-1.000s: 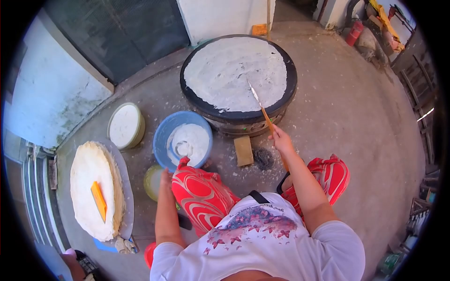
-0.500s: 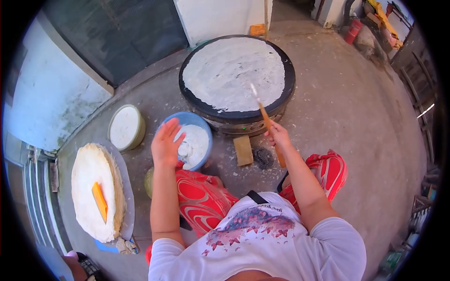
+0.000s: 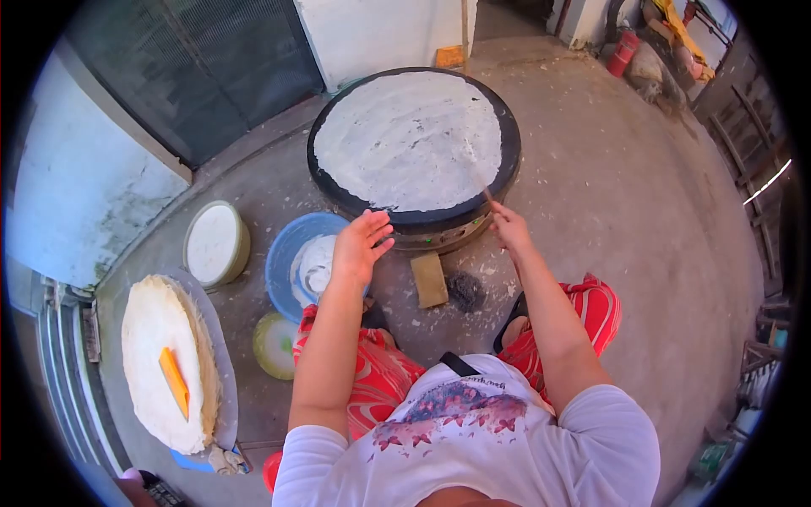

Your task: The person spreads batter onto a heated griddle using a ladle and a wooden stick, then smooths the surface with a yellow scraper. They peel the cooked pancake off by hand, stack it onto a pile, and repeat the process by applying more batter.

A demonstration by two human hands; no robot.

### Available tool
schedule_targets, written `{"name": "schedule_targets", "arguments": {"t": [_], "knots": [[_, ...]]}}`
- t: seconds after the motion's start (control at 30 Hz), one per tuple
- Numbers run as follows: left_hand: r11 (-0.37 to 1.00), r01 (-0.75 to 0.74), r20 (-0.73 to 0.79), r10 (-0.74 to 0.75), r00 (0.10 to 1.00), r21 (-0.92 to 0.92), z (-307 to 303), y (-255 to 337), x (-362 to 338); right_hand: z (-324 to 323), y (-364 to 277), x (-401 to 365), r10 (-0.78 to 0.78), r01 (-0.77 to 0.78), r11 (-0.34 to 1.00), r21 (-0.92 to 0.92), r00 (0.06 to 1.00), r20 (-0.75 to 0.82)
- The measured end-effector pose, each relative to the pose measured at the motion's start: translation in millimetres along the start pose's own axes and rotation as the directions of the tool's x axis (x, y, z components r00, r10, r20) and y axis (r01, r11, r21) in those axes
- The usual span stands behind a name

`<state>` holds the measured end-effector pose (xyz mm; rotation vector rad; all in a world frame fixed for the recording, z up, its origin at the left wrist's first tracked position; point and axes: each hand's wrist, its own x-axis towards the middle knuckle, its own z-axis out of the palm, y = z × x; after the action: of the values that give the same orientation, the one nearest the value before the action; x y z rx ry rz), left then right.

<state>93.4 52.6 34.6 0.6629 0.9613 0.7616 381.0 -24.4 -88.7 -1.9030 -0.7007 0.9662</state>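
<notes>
My right hand [image 3: 509, 228] is closed round a slim wooden-handled tool [image 3: 487, 193], whose pale far end is blurred over the big round griddle [image 3: 512, 152]. A thin, whitish sheet of batter [image 3: 405, 139] covers most of the black griddle plate, with a few ragged spots at its near edge. My left hand [image 3: 361, 247] holds nothing, fingers stretched out, just in front of the griddle's near left rim. Below and left of that hand stands a blue basin [image 3: 280, 253] with white batter or dough in it, partly hidden by my forearm.
A tub of white batter [image 3: 213, 245] stands left of the basin, a small greenish bowl [image 3: 272, 346] nearer me. A stack of thin pancakes [image 3: 152, 363] with an orange scraper [image 3: 174, 382] lies at left. A tan block [image 3: 429, 280] and a dark scrubbing pad [image 3: 465, 291] sit before the griddle.
My left hand has moved right, from over the blue basin to the griddle's near rim. The right hand still grips the tool, now more blurred. The view has shifted slightly.
</notes>
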Motion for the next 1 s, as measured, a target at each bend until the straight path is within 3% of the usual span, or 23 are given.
{"name": "schedule_targets", "arguments": {"t": [0.07,0.1,0.17,0.2,0.23,0.27,0.5,0.6,0.63,0.67,0.7,0.77,0.9,0.93,0.97,1.0], "knots": [[1.0,0.006,0.022,-0.006,1.0,-0.008,1,-1,1,-3,45,26,-0.261,0.24,0.964,-0.112,0.932,-0.251],[1.0,0.004,0.03,-0.004,1.0,-0.011,2,-1,1,-1,48,17,-0.258,0.236,0.965,-0.114,0.933,-0.251],[1.0,0.008,0.039,-0.007,0.999,-0.017,3,-2,2,2,41,-8,-0.396,0.37,0.89,-0.265,0.917,-0.05],[0.999,0.018,0.045,-0.016,0.999,-0.034,2,-2,2,3,23,-22,-0.394,0.367,0.89,-0.27,0.918,-0.05],[0.998,0.025,0.05,-0.023,0.998,-0.05,2,-2,3,4,0,-38,-0.135,0.131,0.989,0.065,0.989,0.067],[0.998,0.026,0.051,-0.023,0.998,-0.055,3,-2,4,4,-11,-44,0.082,-0.173,0.921,0.349,0.962,0.26],[0.997,0.025,0.058,-0.021,0.998,-0.07,4,2,6,9,-44,7,0.061,-0.087,0.955,0.284,0.993,0.1],[0.997,0.019,0.053,-0.015,0.998,-0.075,5,4,6,21,-39,42,0.075,-0.079,0.991,0.112,0.996,0.038],[0.997,0.014,0.053,-0.01,0.999,-0.077,5,4,6,28,-34,53,-0.174,0.152,0.967,-0.206,0.98,-0.092],[0.997,0.013,0.049,-0.009,0.999,-0.079,5,5,6,32,-28,62,-0.439,0.314,0.795,-0.52,0.889,-0.134],[0.997,0.012,0.051,-0.008,0.999,-0.079,6,5,5,36,-36,58,-0.438,0.315,0.794,-0.519,0.889,-0.131],[0.997,0.012,0.049,-0.008,0.999,-0.08,6,6,6,43,-66,39,-0.248,0.158,0.755,-0.636,0.967,-0.054],[0.997,0.01,0.054,-0.005,0.999,-0.078,5,5,7,39,-38,48,-0.422,0.302,0.687,-0.661,0.906,-0.025],[0.997,0.007,0.048,-0.003,0.999,-0.075,5,5,6,29,-43,39,-0.131,0.129,0.966,-0.224,0.991,0.007],[0.997,0.007,0.05,-0.003,0.999,-0.077,5,5,5,20,-46,31,0.122,-0.162,0.958,0.238,0.977,0.177],[0.996,0.015,0.057,-0.01,0.998,-0.083,5,4,5,13,-45,25,0.121,-0.161,0.959,0.235,0.977,0.176]]}}
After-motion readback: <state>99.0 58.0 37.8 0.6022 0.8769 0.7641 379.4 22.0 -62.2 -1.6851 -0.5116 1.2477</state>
